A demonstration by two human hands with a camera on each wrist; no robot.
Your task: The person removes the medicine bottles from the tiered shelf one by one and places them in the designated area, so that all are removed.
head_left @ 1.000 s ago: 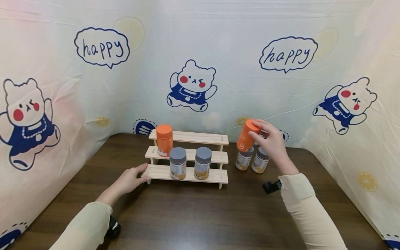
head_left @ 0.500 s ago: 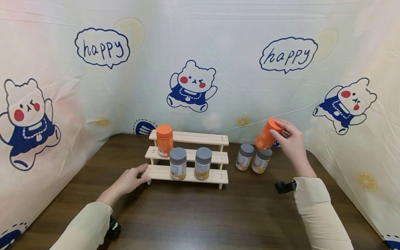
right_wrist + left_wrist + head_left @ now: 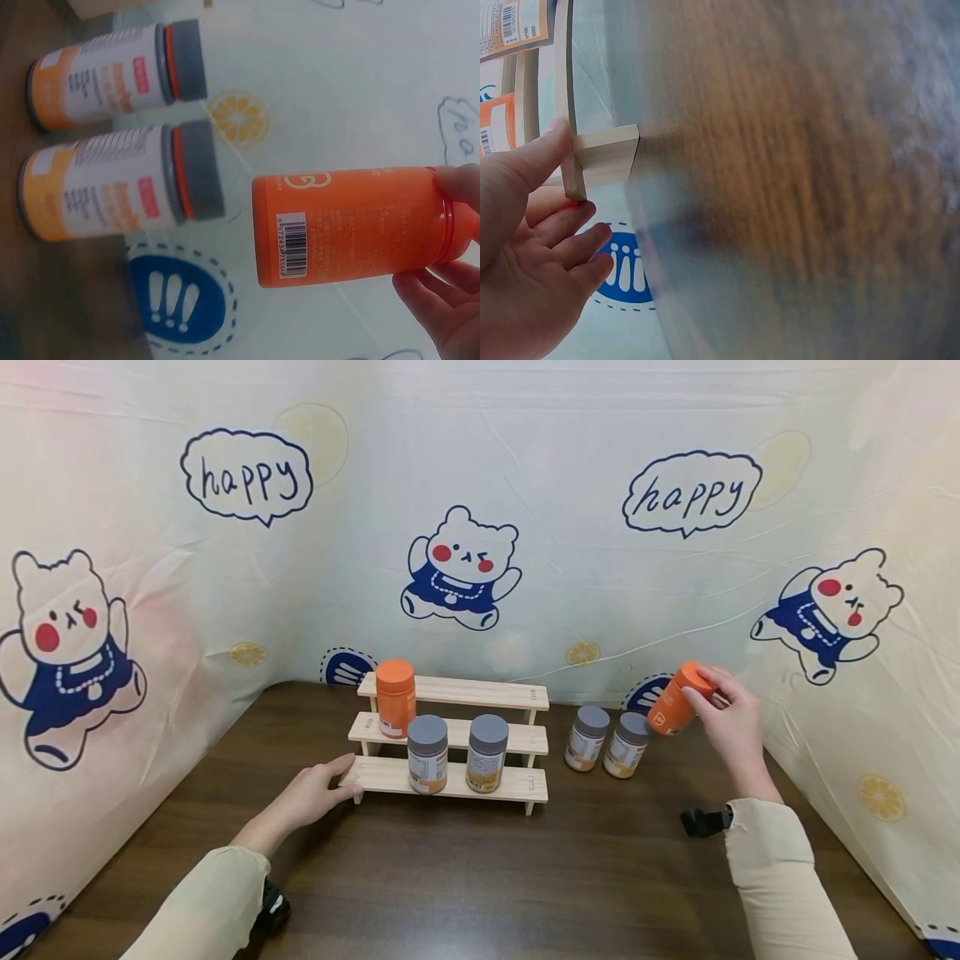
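Note:
My right hand [image 3: 733,714] holds an orange bottle [image 3: 677,700] by its lid end, tilted and raised above the table. In the right wrist view, the thumb and fingers pinch around the cap, and the bottle [image 3: 345,226] shows a barcode. Two grey-lidded jars [image 3: 587,739] stand side by side just left of it. My left hand [image 3: 309,793] pinches the left end of a three-tier wooden stand [image 3: 517,787]; the left wrist view has the thumb on the lowest board [image 3: 566,82]. Two more grey-lidded jars [image 3: 427,756] stand on that tier, and another orange bottle [image 3: 395,700] on the middle tier.
The stand sits toward the back of a dark wooden table [image 3: 465,877]. A pale printed cloth [image 3: 480,460] hangs behind the table and along both sides. Black wrist cameras [image 3: 705,821] are strapped on both forearms.
My right hand has carried the orange bottle rightward, from above the two jars to beyond the right one, and lowered it somewhat. The left hand has stayed on the stand.

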